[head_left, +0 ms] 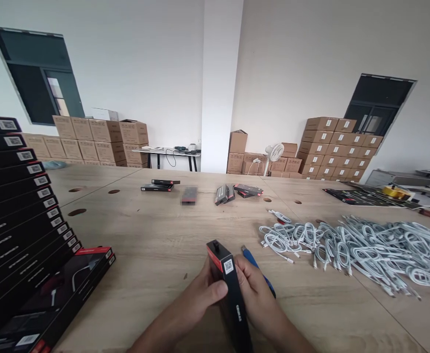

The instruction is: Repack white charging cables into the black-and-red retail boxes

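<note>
Between my hands, a slim black product box (233,294) with a red stripe stands on its narrow side, near the table's front edge. It bears a white QR label and a dark hanging tab at its far end. My left hand (205,294) grips its left side, thumb pressed on the label side. My right hand (255,287) closes on its right side, fingers curled against it. Just beyond the right hand lies a blue tool (259,269) with a metal tip, partly hidden by that hand; its exact kind I cannot make out.
A tall stack of black boxes (12,215) rises at the left, with more boxes (93,264) in front. Bundled white cables (369,245) cover the table's right side. Small black boxes (158,186) lie at the far edge. A flat black printed sheet (362,197) lies at the back right.
</note>
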`<state>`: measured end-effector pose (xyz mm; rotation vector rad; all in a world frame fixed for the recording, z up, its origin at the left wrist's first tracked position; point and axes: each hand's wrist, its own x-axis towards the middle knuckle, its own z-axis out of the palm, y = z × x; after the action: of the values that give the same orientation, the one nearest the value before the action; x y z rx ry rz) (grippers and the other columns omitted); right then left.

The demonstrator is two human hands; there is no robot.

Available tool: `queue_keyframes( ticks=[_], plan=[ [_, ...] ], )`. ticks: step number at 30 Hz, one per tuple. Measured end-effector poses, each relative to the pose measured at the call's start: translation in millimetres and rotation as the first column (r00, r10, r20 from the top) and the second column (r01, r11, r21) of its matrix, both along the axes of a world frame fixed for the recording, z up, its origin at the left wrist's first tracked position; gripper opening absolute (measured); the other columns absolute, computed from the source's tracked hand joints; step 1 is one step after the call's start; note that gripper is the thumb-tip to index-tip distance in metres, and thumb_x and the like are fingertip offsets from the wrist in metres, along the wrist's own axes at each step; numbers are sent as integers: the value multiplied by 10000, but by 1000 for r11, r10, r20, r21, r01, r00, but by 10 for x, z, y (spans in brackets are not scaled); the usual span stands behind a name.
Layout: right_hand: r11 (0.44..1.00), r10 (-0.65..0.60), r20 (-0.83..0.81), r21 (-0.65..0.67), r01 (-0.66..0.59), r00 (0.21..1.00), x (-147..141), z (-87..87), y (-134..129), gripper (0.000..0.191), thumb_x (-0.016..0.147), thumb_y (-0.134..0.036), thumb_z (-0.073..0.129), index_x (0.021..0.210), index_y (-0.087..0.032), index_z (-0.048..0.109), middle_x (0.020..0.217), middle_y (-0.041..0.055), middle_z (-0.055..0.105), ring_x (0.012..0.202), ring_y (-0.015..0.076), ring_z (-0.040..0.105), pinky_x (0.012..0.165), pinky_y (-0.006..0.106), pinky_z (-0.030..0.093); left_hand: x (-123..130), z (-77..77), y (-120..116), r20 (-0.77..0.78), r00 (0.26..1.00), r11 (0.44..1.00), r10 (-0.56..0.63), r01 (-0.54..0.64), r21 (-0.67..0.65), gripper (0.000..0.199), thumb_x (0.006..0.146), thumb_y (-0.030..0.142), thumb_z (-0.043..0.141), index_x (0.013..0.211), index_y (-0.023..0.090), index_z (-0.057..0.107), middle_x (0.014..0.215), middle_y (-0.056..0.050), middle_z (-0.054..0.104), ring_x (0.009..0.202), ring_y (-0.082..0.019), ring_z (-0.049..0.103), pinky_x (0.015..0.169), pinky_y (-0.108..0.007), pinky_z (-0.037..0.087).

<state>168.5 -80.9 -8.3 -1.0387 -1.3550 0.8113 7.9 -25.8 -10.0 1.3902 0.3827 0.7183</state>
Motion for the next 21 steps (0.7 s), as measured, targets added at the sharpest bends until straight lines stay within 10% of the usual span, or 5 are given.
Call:
queue_keyframes(
  ticks=[6, 11, 16, 21],
  plan=[
    [931, -328, 105, 207, 302, 939, -59, -90, 52, 383, 909, -316, 589, 620, -238, 349, 721, -2, 513, 673, 153, 516, 612, 259, 408, 172, 55, -81, 86, 897, 900, 434, -428, -78, 782, 623, 592, 861, 1260, 245, 570, 1169, -109, 686, 1039, -292, 666, 910, -416, 530],
    [914, -296, 29, 299, 274, 955, -107, -95, 42, 283, 766, -140, 563, 624, -239, 339, 770, 19, 590, 729, 167, 574, 670, 272, 444, 217, 110, -108, 18, 898, 875, 439, -422, -238, 609, 595, 486, 903, 1077, 174, 700, 1090, -120, 742, 1001, -290, 699, 875, -364, 557],
    [994, -86, -133, 60, 95, 987, -56, -51, -20, 222, 642, -157, 510, 613, -248, 310, 573, -46, 510, 515, 103, 386, 504, 220, 326, -81, 217, 269, 98, 738, 556, 667, -407, -725, 408, 889, 519, 622, 1102, 178, 694, 1081, -119, 741, 916, -243, 730, 784, -360, 602],
    [995, -39, -426, 63, 73, 904, 186, 159, -69, 229, 597, -142, 546, 638, -239, 342, 567, -55, 574, 493, 90, 398, 476, 200, 288, -502, 212, 653, 244, 580, 527, 777, -389, -756, 399, 957, 514, 490, 1091, 169, 641, 936, -105, 711, 831, -242, 723, 770, -410, 607]
  ],
)
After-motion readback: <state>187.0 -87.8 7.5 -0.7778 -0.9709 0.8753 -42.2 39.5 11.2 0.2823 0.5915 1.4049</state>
